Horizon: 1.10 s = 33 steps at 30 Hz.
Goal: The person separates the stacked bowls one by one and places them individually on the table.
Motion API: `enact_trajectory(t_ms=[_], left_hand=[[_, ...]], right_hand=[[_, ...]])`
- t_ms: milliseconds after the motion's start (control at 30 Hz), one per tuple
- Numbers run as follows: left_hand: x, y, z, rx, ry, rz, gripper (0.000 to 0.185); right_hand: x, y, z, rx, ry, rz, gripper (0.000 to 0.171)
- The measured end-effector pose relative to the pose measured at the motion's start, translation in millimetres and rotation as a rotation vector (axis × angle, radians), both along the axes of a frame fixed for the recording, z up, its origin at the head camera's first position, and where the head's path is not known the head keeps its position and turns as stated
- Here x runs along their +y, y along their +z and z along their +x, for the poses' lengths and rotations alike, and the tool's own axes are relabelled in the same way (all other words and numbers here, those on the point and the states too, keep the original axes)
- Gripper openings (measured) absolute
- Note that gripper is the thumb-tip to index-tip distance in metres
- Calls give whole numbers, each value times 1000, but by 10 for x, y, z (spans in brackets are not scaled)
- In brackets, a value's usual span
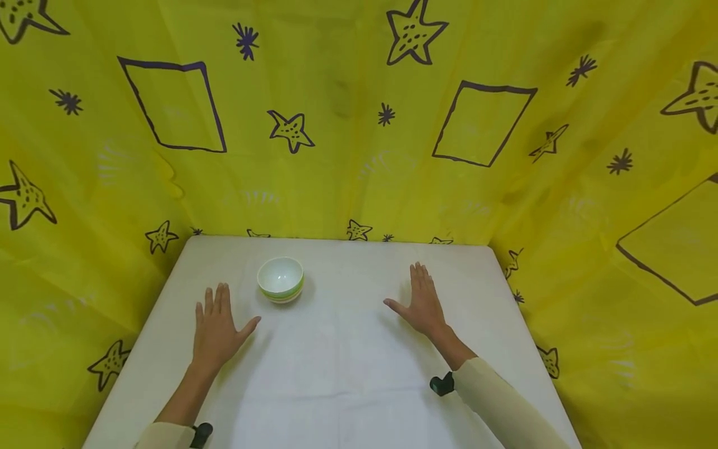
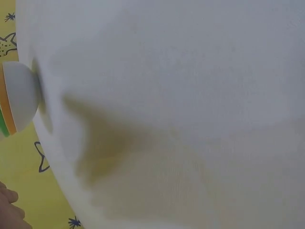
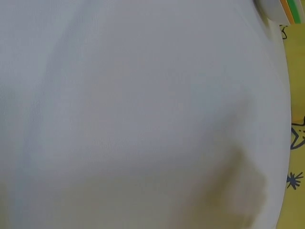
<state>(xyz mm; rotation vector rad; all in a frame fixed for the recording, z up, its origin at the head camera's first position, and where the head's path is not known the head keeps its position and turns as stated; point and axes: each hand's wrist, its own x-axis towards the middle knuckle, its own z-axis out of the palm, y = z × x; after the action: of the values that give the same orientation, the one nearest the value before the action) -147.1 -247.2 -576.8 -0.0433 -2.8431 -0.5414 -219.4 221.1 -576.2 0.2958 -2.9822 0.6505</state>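
A bowl, pale inside with green and other coloured bands outside, stands upright left of the middle near the table's far side. To its lower left my left hand hovers with fingers straight and thumb spread, apart from the bowl. Over the right half, my right hand is held palm down, fingers straight and thumb out, holding nothing. In the left wrist view the bowl shows at the left edge, with fingertips below it. Only a corner of the bowl shows in the right wrist view.
A white cloth covers the table. Yellow curtains with drawn stars and squares hang behind it and along both sides. Dark wrist devices sit at both sleeve cuffs. Hand shadows fall on the cloth.
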Motion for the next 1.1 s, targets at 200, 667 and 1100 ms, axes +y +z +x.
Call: enact_trajectory(t_ms=[200, 667, 1100], left_hand=[[48, -28, 1, -37, 14, 62, 111], [144, -64, -47, -6, 25, 129, 109], [227, -86, -109, -85, 73, 252, 109]], right_hand=[[-188, -37, 8, -36, 17, -13, 118], [-550, -106, 24, -48, 37, -69, 116], [-814, -32, -45, -42, 73, -48, 121]])
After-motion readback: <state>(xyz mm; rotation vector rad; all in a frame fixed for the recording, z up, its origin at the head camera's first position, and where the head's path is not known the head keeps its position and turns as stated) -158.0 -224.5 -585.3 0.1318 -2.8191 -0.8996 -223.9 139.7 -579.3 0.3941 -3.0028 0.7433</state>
